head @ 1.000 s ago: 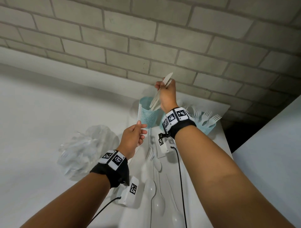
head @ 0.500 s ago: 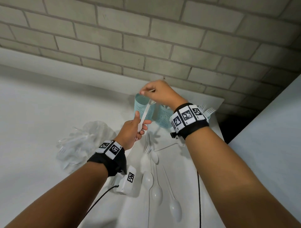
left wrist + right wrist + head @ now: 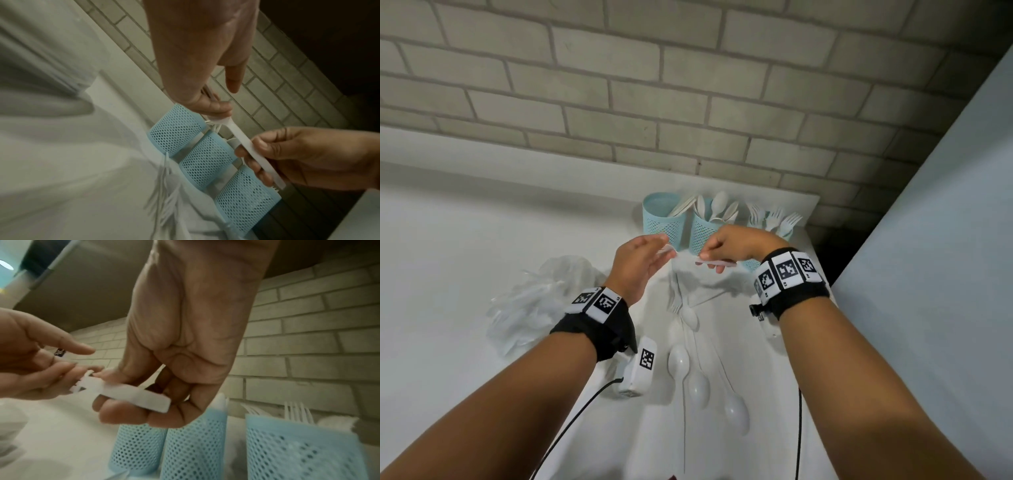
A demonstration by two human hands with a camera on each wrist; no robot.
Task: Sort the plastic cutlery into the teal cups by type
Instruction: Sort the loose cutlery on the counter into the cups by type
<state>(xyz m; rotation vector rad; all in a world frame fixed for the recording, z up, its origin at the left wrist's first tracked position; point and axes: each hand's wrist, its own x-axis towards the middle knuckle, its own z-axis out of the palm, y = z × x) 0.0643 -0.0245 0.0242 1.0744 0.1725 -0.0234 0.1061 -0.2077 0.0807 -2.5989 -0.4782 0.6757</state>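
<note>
Three teal mesh cups stand by the brick wall: the left cup (image 3: pixel 662 221) holds knives, the middle cup (image 3: pixel 703 231) spoons, the right cup (image 3: pixel 787 231) forks. In front of them both hands hold one white plastic utensil (image 3: pixel 714 263) level above the table. My left hand (image 3: pixel 666 251) pinches its far end (image 3: pixel 218 121) with the thumb, index finger straight. My right hand (image 3: pixel 709 257) curls round the flat handle (image 3: pixel 131 394). Fingers hide the utensil's head, so its type is unclear. Loose spoons (image 3: pixel 698 387) and forks (image 3: pixel 674 301) lie on the white table.
A crumpled clear plastic bag (image 3: pixel 534 301) lies left of the hands. A white marker-tagged box (image 3: pixel 640 366) with a black cable hangs below the left wrist. A pale wall panel (image 3: pixel 928 308) closes off the right side. The brick wall stands right behind the cups.
The right hand held knives over the left cup; they now stand in it. That hand has come down and taken the other end of the utensil that the left hand held.
</note>
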